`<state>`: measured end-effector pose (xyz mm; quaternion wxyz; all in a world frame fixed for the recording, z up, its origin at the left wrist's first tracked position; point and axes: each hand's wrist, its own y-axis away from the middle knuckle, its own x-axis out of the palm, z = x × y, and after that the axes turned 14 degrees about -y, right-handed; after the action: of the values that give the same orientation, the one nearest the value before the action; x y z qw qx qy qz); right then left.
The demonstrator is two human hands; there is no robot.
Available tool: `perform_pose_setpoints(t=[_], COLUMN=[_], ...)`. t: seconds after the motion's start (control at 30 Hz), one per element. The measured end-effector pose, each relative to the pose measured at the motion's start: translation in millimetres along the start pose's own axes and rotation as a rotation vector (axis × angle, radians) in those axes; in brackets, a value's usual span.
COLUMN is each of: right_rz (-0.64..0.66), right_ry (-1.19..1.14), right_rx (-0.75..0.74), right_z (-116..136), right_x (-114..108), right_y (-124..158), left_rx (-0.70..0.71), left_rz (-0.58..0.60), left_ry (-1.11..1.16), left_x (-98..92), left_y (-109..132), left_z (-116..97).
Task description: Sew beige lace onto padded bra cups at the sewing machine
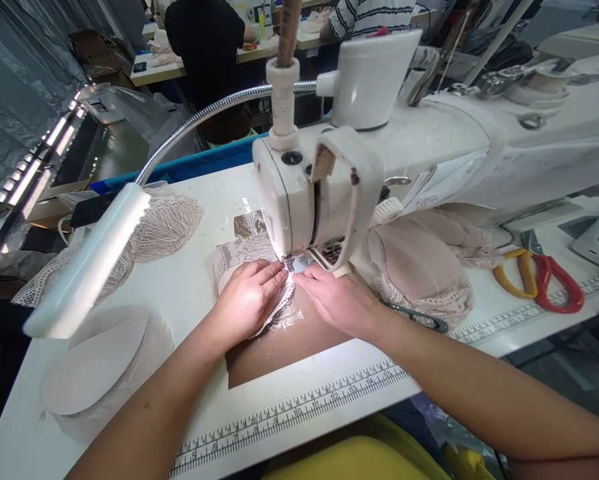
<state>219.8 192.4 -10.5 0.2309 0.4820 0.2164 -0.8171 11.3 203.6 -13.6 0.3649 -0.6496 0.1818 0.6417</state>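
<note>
A pale pink lace bra cup [244, 251] lies under the needle end of a white sewing machine [299, 193]. My left hand [252, 293] is closed over the lace just left of the presser foot [298, 261], its fingers together and its thumb hidden. Close to the foot's right side, my right hand [337, 297] pinches the edge of the same piece between thumb and forefinger. Brown covering [289, 353] with shiny clear tape spreads beneath both hands.
More lace cups [167, 223] rest at left, near a lit lamp [92, 267] on a bendable neck. White foam cups [97, 367] sit front left. Beige lace cups [419, 260] and scissors [542, 280] lie right. A ruler strip [299, 417] edges the table. People work behind.
</note>
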Motion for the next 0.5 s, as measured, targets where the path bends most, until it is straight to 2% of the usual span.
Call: perform_pose_setpoints(t=[0.27, 0.5], right_rz=[-0.028, 0.007], right_ry=[-0.011, -0.031], right_rx=[0.079, 0.028], right_z=[-0.7, 0.8], right_x=[0.6, -2.1], right_y=[1.5, 1.9], left_rx=[0.039, 0.099], left_rz=[0.039, 0.059], left_ry=[0.017, 0.078], left_x=[-6.6, -10.4], left_y=[8.3, 8.3], left_z=[-2.0, 0.2])
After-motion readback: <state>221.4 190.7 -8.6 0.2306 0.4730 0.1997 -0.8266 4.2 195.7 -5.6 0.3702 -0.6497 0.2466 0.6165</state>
